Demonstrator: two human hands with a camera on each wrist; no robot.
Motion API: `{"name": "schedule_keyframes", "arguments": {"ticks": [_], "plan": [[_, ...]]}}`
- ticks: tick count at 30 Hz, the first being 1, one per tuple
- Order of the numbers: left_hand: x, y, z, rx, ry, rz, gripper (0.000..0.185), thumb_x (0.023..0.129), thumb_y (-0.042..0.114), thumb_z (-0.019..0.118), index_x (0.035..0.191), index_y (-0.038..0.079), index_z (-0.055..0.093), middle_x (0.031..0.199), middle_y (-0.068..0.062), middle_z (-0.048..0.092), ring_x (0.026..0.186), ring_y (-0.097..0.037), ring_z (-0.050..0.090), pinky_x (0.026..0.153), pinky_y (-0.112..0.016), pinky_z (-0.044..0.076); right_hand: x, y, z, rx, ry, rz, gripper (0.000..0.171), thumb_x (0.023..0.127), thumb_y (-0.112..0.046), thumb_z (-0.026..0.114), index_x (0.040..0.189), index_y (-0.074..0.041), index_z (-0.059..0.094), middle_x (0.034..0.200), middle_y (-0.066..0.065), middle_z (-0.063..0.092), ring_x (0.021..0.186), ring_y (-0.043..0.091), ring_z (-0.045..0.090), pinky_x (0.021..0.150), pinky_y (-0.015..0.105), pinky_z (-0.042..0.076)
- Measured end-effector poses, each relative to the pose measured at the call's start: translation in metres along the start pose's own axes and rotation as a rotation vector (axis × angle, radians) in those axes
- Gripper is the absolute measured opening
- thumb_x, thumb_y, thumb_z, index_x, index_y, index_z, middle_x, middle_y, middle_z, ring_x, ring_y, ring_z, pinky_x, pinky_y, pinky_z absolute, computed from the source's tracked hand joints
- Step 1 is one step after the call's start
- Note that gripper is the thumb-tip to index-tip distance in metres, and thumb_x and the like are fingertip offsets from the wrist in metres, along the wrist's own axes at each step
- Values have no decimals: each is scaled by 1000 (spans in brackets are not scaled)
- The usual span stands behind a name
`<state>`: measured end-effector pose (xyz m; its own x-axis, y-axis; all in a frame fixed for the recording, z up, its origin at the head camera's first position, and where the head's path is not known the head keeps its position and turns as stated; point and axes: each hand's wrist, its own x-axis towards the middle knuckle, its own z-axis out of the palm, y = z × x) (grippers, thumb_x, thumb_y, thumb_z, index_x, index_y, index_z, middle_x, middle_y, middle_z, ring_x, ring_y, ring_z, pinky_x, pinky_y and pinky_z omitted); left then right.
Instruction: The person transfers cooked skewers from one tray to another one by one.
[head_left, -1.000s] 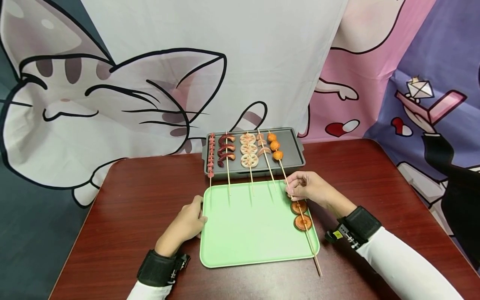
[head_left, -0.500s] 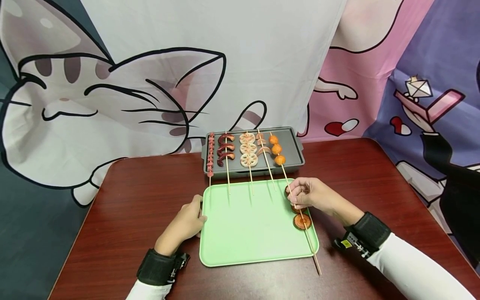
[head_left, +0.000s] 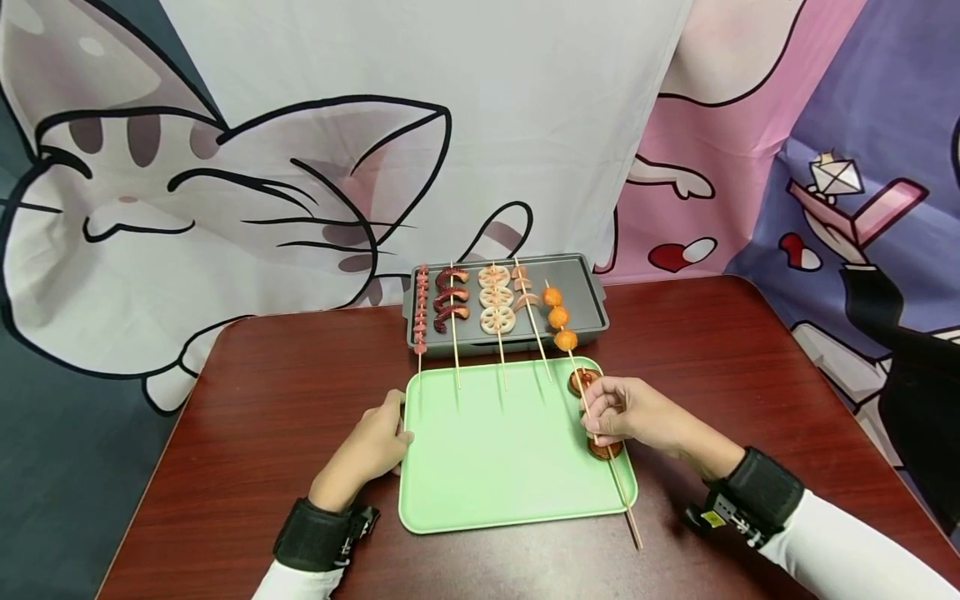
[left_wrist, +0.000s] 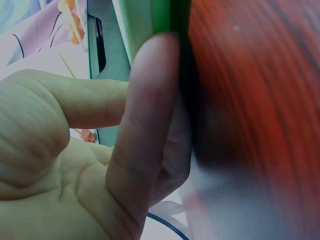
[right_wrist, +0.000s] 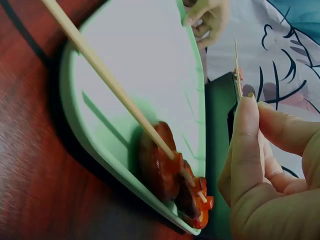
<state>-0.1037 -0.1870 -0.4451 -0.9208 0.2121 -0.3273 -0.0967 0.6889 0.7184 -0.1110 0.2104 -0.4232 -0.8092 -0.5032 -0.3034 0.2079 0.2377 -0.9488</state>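
Observation:
My right hand (head_left: 600,408) pinches the stick of a skewer of orange balls (head_left: 558,317), whose balls lie at the front edge of the dark grill pan (head_left: 588,293). Beneath that hand, a second skewer of brown-red round slices (head_left: 604,450) lies along the right side of the green tray (head_left: 495,467); its stick juts past the tray's near rim. In the right wrist view the slices (right_wrist: 161,162) rest on the tray (right_wrist: 140,60) while my fingers (right_wrist: 247,150) hold a thin stick (right_wrist: 238,70). My left hand (head_left: 375,446) rests with straight fingers (left_wrist: 145,115) against the tray's left rim (left_wrist: 150,20).
Several other skewers lie on the grill pan: small red pieces (head_left: 422,310), dark curved pieces (head_left: 450,297), lotus-root slices (head_left: 497,297), pink pieces (head_left: 523,287); their sticks reach over the green tray. The red-brown table (head_left: 262,400) is backed by a cartoon cloth (head_left: 300,167).
My right hand has drawn back toward me with the orange-ball skewer, sliding its balls from mid-pan to the pan's front edge. The slice skewer and my left hand have stayed put.

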Motion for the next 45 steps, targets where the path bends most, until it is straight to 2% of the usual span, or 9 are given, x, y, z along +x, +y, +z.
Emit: {"name": "schedule_keyframes", "arguments": {"ticks": [14,28,36,45], "plan": [[0,-1,0,3,2,5,51,102,-1,59,148,-1,36,79,-12,50,54,-23,56,52,-34,53,-26,5,15,-56,-53,-57,26,91,11,64,109,21,50,89,11,67,79,15,70,70,30,63],[2,-2,1,-1,-10,1,52,103,0,59,149,0,36,78,-12,50,56,-24,56,53,-33,54,-42,15,32,-69,9,-37,26,89,9,73,105,17,54,84,10,67,73,12,69,67,32,64],[2,-2,0,1,-3,13,50,102,-1,59,147,-2,37,79,-12,50,56,-23,55,52,-33,53,-52,19,43,-56,7,-30,23,89,7,74,102,13,56,83,8,67,73,13,70,66,34,64],[1,-1,0,13,10,29,45,101,-3,59,142,-3,40,78,-11,51,55,-22,55,51,-32,50,-61,23,51,-137,43,-38,23,87,6,77,102,10,59,82,9,68,71,10,69,64,35,64]]}}
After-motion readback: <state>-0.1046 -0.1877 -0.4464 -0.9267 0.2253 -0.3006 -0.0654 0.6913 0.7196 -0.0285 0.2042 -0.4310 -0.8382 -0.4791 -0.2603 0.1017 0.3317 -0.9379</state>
